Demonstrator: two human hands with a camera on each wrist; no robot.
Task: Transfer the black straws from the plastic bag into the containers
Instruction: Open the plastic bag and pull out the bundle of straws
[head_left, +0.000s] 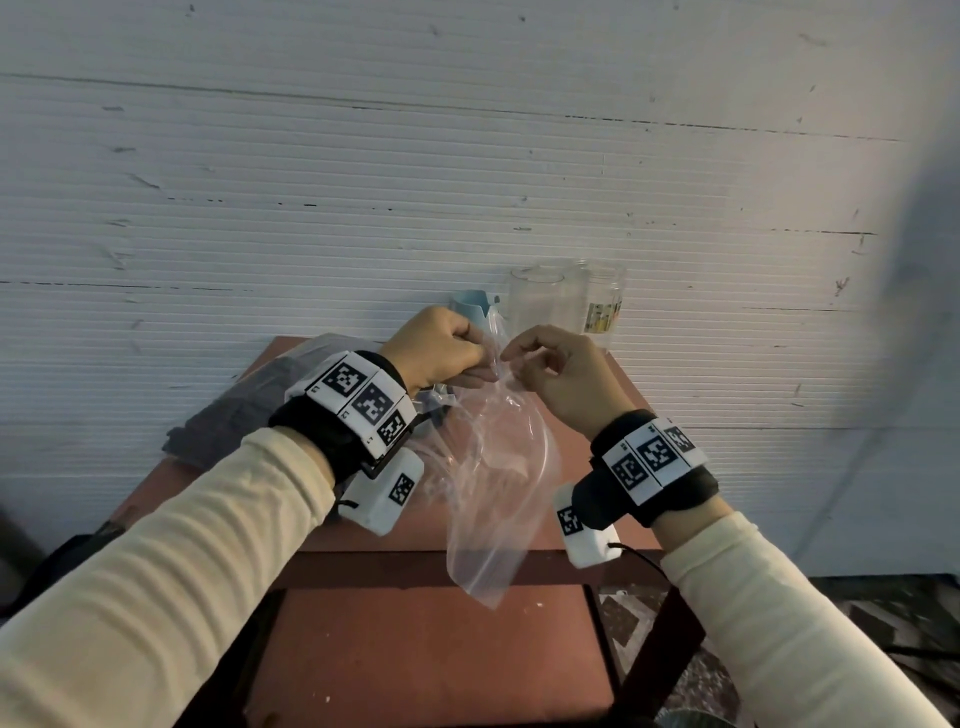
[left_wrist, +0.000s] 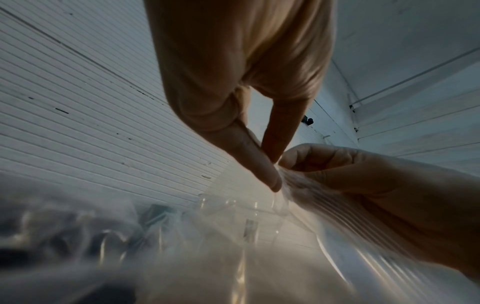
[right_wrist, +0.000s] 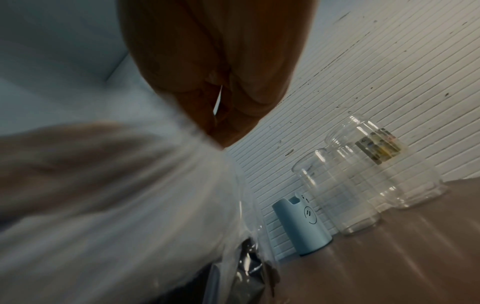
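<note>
Both the left hand (head_left: 441, 345) and right hand (head_left: 558, 376) pinch the clear, limp plastic bag (head_left: 493, 488) at its mouth; best peel the lips apart gently, evenly.

Head view downward; wrist views upward, close, sharing the wall (head_left: 467, 156).

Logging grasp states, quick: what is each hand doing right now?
Left hand: pinching the top edge of the clear plastic bag.
Right hand: pinching the same bag's top edge.

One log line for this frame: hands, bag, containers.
left hand: pinches plastic bag top | right hand: pinches same | containers: no straws
</note>
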